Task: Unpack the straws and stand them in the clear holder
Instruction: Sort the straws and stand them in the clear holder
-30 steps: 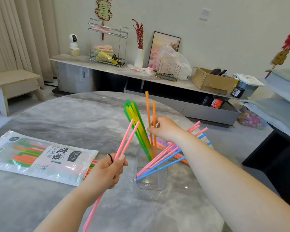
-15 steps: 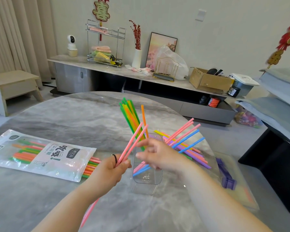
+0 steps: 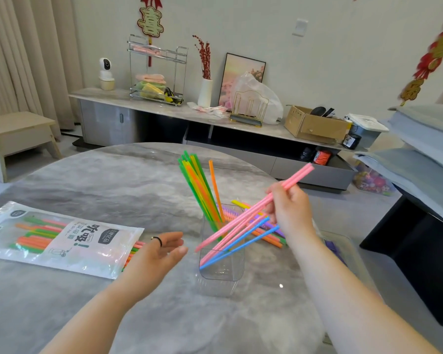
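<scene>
Right grip, centre right of frame, pinches two pink straws between thumb and fingers. They slant from upper right down to lower ends by the left wall of the clear holder, centre frame; whether the ends are inside, cannot tell. Left grip, left of holder, palm up, fingers spread loose, holding nothing.

Step, as judged: drop this pair in. Do it well: tip the straws steeper, aim the ends over the rim, avoid knocking the leaning ones, steady the holder with the free hand.

Counts: one holder, two blue straws, one lone orange straw, a green-yellow-orange bundle too packed to count. Loose straws lie right of the holder, uncounted. One straw bag on the bench, lower left, still part full.
</scene>
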